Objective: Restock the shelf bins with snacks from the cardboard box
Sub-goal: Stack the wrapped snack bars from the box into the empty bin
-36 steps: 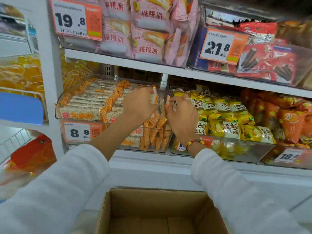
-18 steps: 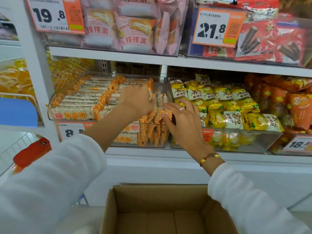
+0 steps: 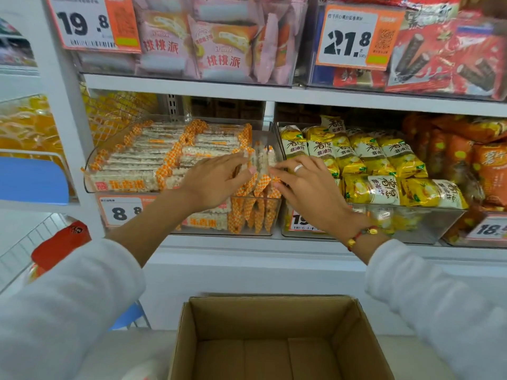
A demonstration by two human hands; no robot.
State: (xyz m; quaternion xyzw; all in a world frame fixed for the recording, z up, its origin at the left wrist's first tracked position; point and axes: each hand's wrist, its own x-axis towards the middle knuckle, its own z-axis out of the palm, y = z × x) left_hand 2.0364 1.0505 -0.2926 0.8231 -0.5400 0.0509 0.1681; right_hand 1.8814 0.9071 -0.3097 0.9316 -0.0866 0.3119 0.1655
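Both hands are reaching into the clear bin [image 3: 270, 215] on the middle shelf, the one holding orange-and-white checkered rice snack bars [image 3: 142, 160]. The left hand [image 3: 214, 182] is lying over the right part of this bin with its fingers fairly straight and spread, the fingertips touching the upright snack bars [image 3: 260, 160] that are standing at the bin's right end. The right hand [image 3: 310, 187], wearing a ring, is coming in from the other side with its fingers extended and slightly spread, the fingertips meeting the same upright bars; neither hand is plainly curling round a bar, so both are looking flat and pressing rather than gripping. A red and gold bracelet [image 3: 359, 237] is sitting on the right wrist, and both arms are showing white sleeves [image 3: 71, 297].

The rest of the bars are lying flat in rows across the left part of the bin, above a price tag [image 3: 120, 212] reading 8.8. Just right of it, a 2nd clear bin [image 3: 411, 223] is holding yellow snack packets [image 3: 365, 157]. On the shelf above, pink cake packets [image 3: 219, 45] are sitting behind a 19.8 tag [image 3: 87, 23], beside red wafer roll packets [image 3: 439, 58] with a 21.8 tag [image 3: 354, 37].

The cardboard box [image 3: 274, 338] is standing open below the shelf, between the arms, its visible interior showing only bare cardboard.
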